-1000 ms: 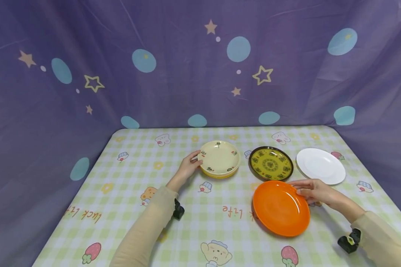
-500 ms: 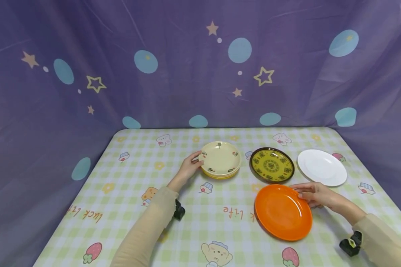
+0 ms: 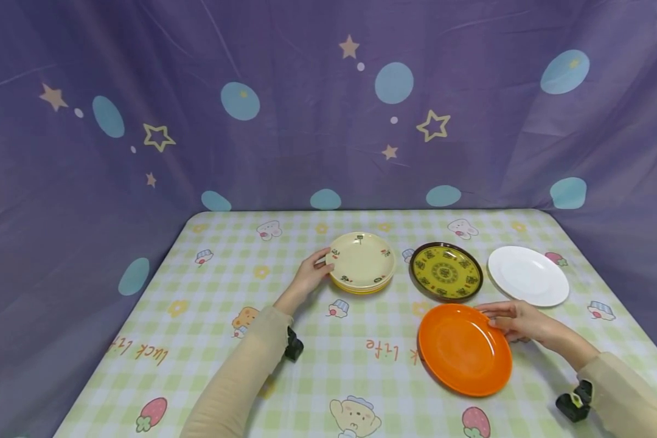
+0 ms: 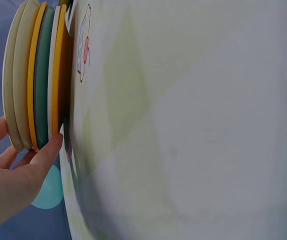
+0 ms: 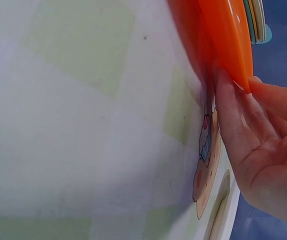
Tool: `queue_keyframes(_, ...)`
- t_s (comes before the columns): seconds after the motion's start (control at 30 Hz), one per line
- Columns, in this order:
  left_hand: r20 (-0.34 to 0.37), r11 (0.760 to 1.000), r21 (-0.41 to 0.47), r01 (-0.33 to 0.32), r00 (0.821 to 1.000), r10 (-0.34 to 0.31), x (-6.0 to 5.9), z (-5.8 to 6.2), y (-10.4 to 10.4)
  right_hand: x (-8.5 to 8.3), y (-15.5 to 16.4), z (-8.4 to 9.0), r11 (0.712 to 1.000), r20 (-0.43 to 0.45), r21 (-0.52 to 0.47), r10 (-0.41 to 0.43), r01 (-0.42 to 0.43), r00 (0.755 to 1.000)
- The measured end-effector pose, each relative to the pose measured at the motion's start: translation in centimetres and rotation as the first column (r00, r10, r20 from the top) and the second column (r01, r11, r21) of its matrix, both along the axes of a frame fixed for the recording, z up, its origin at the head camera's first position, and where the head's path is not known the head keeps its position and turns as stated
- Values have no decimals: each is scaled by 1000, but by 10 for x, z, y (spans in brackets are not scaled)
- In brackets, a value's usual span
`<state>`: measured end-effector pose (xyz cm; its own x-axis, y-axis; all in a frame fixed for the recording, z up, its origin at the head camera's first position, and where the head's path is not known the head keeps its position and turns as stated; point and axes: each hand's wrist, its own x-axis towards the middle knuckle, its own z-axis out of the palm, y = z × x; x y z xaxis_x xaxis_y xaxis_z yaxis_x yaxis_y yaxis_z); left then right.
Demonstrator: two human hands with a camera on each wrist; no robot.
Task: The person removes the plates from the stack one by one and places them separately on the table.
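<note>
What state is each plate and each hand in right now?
Orange plate: on the table, right rim gripped.
Plate stack: several nested plates, upright, left edge held.
Yellow patterned plate: flat, untouched.
White plate: flat, untouched.
Left hand: holds the stack's rim.
Right hand: fingers under the orange plate's rim, thumb on top.

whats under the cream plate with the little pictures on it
More plates: the cream plate tops a stack with yellow, green and white rims showing. Their faces are covered, and the exact count is unclear.

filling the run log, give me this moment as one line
left hand: grips plate stack rim | right hand: grips orange plate edge | plate: on tablecloth
</note>
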<state>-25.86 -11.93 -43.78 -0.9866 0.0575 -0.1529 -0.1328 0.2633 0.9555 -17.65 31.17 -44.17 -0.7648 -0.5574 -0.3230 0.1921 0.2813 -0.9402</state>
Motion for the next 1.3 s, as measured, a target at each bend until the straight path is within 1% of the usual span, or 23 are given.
queue_keyframes(0.2,-2,1000,11,-4,1000,4,0,0,0,1,0,-2,998,-13,-46,37,-37,999)
queue_keyframes(0.47,-2,1000,4,5,1000,-5,-1,-1,0,1,0,-3,999,-13,-34,30,-30,999)
queue_keyframes(0.5,1,1000,9,10,1000,-10,0,0,-1,1,0,-3,999,-13,-31,27,-27,1000)
queue_keyframes(0.57,8,1000,13,14,1000,-14,4,8,1,1,-1,-3,1000,-22,-2,12,-12,1000)
queue_keyframes(0.6,9,1000,13,16,1000,-17,7,13,1,1,-1,-3,1000,-38,21,6,-5,999)
queue_keyframes(0.7,7,1000,8,11,1000,-11,7,13,2,1,-4,-1,990,-103,134,-26,39,994)
queue_keyframes(0.73,6,1000,2,6,1000,-6,7,12,2,1,-5,-1,983,-127,176,-35,58,991)
queue_keyframes(0.8,5,1000,-1,-4,1000,4,3,4,1,0,-7,1,963,-174,250,-60,103,983)
queue_keyframes(0.83,4,1000,-3,-8,1000,8,0,-1,0,0,-8,2,955,-193,271,-69,121,979)
queue_keyframes(0.93,1,1000,-8,-6,1000,6,0,-1,1,-2,-11,4,943,-244,286,-98,168,965)
queue_keyframes(1.0,-2,1000,-7,-3,1000,3,0,-1,1,-4,-13,6,944,-278,274,-105,183,955)
queue_keyframes(1.1,-4,1000,-7,-3,1000,3,0,0,1,-8,-16,11,945,-344,263,-94,192,934)
queue_keyframes(1.2,-2,1000,-11,-4,1000,4,-1,0,0,-13,-20,16,946,-392,261,-80,194,917)
queue_keyframes(1.3,1,1000,-10,-2,1000,2,-1,0,0,-17,-26,20,947,-412,259,-68,188,909)
